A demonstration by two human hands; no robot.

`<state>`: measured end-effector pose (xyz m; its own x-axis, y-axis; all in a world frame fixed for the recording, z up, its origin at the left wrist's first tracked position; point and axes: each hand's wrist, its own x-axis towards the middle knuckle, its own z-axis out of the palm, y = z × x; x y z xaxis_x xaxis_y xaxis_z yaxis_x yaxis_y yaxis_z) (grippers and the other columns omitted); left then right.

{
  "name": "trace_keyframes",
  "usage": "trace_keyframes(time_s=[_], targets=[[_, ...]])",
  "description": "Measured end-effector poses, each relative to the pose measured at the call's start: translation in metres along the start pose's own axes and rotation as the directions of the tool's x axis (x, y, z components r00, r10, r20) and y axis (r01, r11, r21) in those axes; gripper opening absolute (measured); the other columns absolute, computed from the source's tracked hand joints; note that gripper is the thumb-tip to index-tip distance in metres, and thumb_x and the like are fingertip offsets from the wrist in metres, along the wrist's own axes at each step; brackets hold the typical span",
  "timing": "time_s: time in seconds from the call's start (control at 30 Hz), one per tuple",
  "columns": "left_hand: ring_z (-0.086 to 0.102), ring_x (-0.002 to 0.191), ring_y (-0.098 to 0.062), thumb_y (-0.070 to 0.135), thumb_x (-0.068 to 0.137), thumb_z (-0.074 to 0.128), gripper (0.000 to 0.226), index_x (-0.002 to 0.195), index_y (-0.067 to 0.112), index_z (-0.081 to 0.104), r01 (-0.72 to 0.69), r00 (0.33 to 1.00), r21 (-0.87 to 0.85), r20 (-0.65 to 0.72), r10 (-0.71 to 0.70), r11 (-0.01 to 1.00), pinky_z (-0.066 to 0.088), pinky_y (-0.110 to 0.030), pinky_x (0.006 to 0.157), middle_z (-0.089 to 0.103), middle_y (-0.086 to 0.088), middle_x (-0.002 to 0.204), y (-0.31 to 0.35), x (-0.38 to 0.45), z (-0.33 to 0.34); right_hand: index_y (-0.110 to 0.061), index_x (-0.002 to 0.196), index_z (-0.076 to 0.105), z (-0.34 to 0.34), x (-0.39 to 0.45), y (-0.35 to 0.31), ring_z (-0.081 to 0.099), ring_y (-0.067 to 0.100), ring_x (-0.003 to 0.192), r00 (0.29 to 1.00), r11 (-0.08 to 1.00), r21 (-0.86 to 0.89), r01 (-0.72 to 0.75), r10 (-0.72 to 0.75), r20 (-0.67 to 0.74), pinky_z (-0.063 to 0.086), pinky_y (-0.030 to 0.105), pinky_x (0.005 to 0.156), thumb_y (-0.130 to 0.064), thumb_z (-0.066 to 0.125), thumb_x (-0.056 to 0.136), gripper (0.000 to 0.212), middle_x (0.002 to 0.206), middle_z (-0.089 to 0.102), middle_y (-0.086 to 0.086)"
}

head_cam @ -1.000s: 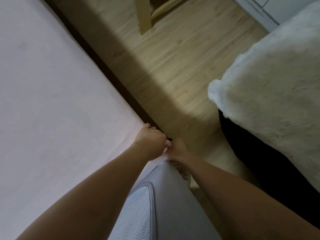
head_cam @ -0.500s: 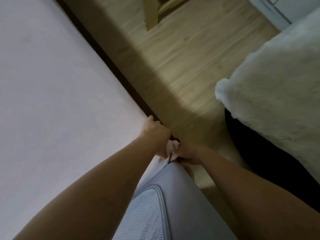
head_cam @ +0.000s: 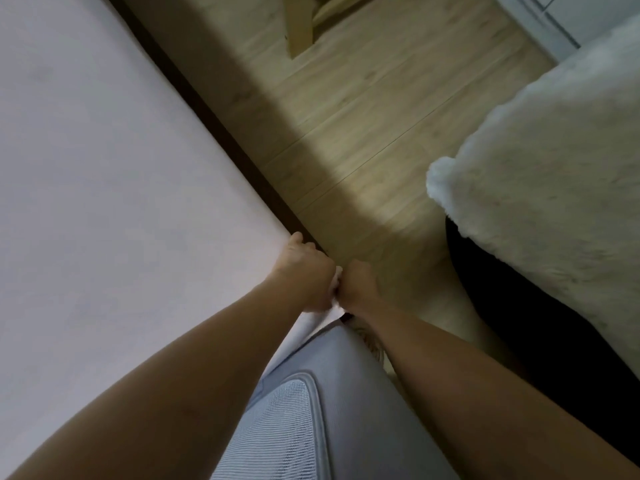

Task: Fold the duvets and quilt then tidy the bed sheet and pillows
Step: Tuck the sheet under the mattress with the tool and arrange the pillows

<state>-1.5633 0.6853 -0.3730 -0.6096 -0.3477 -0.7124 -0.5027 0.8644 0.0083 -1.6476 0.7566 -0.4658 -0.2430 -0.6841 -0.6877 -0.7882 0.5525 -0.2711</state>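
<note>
— Fabric first: what's it like?
— Smooth pale pink bed sheet (head_cam: 114, 202), stretched flat over the mattress; a fluffy white blanket (head_cam: 540, 174) sits right of the wooden floor (head_cam: 346, 140).
— And the hands?
— Left hand (head_cam: 304, 278) and right hand (head_cam: 358, 284), fists touching, both curled round the sheet's bunched corner at the bed's edge.

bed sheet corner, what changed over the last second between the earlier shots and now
Little changed. Both hands stayed at the bed's edge: the left hand and right hand still grip the bunched bed sheet corner between them. Half a second ago a small flap of sheet stuck up between them; now only a sliver shows. The fluffy white blanket and wooden floor are unchanged.
</note>
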Motion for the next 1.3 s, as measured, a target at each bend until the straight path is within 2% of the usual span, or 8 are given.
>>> trace_keyframes(time_s=[0.2, 0.33, 0.43, 0.6, 0.8, 1.0, 1.17, 1.3], targets=[[0.043, 0.082, -0.016, 0.049, 0.094, 0.038, 0.03, 0.095, 0.028, 0.06, 0.005, 0.998, -0.001, -0.07, -0.005, 1.0, 0.026, -0.034, 0.079, 0.058, 0.007, 0.087, 0.0, -0.003, 0.007, -0.003, 0.093, 0.063, 0.001, 0.002, -0.003, 0.064, 0.028, 0.095, 0.999, 0.999, -0.048, 0.009, -0.01, -0.033, 0.039, 0.027, 0.066, -0.012, 0.05, 0.093, 0.015, 0.101, 0.066, 0.014], [0.05, 0.107, -0.02, 0.053, 0.092, 0.042, 0.039, 0.114, 0.025, 0.059, -0.009, 0.999, -0.037, -0.04, 0.007, 0.999, 0.028, -0.037, 0.101, 0.06, 0.0, 0.11, -0.007, -0.013, 0.002, 0.001, 0.091, 0.066, -0.04, 0.006, 0.013, 0.064, 0.032, 0.094, 0.992, 0.996, -0.088, 0.019, -0.008, 0.124, 0.047, 0.03, 0.072, -0.014, 0.06, 0.087, 0.016, 0.096, 0.065, 0.02], [0.047, 0.12, -0.022, 0.045, 0.092, 0.053, 0.044, 0.128, 0.02, 0.055, 0.019, 1.0, -0.048, -0.016, -0.02, 0.999, 0.025, -0.037, 0.112, 0.055, -0.003, 0.125, -0.007, -0.033, -0.011, -0.008, 0.08, 0.064, -0.097, -0.01, 0.022, 0.062, 0.027, 0.089, 0.993, 0.979, -0.204, 0.022, 0.002, 0.119, 0.05, 0.029, 0.074, -0.014, 0.059, 0.088, 0.011, 0.09, 0.064, 0.011], [0.059, 0.104, -0.021, 0.026, 0.094, 0.054, 0.034, 0.126, 0.014, 0.056, 0.173, 0.985, -0.336, 0.054, -0.165, 0.926, 0.043, -0.029, 0.077, 0.06, -0.004, 0.117, -0.014, -0.081, -0.067, -0.007, 0.084, 0.07, -0.188, -0.044, -0.032, 0.065, 0.022, 0.081, 0.987, 0.979, -0.144, 0.143, -0.13, 0.097, 0.055, 0.034, 0.079, -0.009, 0.048, 0.091, 0.023, 0.084, 0.068, 0.009], [0.06, 0.104, -0.021, 0.023, 0.096, 0.051, 0.029, 0.124, 0.015, 0.056, 0.339, 0.938, -0.425, 0.082, -0.338, 0.839, 0.042, -0.028, 0.072, 0.06, -0.002, 0.118, -0.037, -0.149, -0.145, -0.023, 0.068, 0.058, -0.277, -0.082, -0.124, 0.062, 0.022, 0.08, 0.898, 0.849, -0.297, 0.437, -0.398, 0.185, 0.051, 0.03, 0.075, -0.015, 0.051, 0.088, 0.023, 0.08, 0.066, 0.003], [0.06, 0.105, -0.022, 0.025, 0.099, 0.046, 0.027, 0.123, 0.016, 0.055, 0.615, 0.763, -0.517, 0.199, -0.615, 0.596, 0.044, -0.029, 0.076, 0.058, -0.001, 0.119, -0.082, -0.198, -0.224, -0.026, 0.071, 0.058, -0.38, -0.087, -0.188, 0.06, 0.019, 0.08, 0.743, 0.608, -0.432, 0.666, -0.596, 0.305, 0.049, 0.029, 0.07, -0.016, 0.051, 0.088, 0.021, 0.084, 0.064, -0.002], [0.059, 0.109, -0.024, 0.03, 0.097, 0.047, 0.032, 0.124, 0.015, 0.057, 0.662, 0.597, -0.682, 0.229, -0.769, 0.311, 0.047, -0.033, 0.081, 0.059, -0.002, 0.122, -0.098, -0.229, -0.282, -0.022, 0.07, 0.059, -0.438, -0.104, -0.239, 0.06, 0.021, 0.077, 0.605, 0.424, -0.467, 0.776, -0.71, 0.36, 0.047, 0.028, 0.067, -0.016, 0.053, 0.085, 0.017, 0.079, 0.063, -0.001], [0.058, 0.107, -0.023, 0.03, 0.097, 0.047, 0.031, 0.121, 0.015, 0.058, 0.698, 0.499, -0.691, 0.283, -0.819, 0.186, 0.041, -0.03, 0.074, 0.059, -0.001, 0.118, -0.107, -0.278, -0.294, -0.02, 0.071, 0.057, -0.453, -0.129, -0.298, 0.06, 0.021, 0.079, 0.462, 0.246, -0.447, 0.86, -0.746, 0.479, 0.044, 0.027, 0.065, -0.015, 0.051, 0.086, 0.017, 0.082, 0.063, 0.0]])
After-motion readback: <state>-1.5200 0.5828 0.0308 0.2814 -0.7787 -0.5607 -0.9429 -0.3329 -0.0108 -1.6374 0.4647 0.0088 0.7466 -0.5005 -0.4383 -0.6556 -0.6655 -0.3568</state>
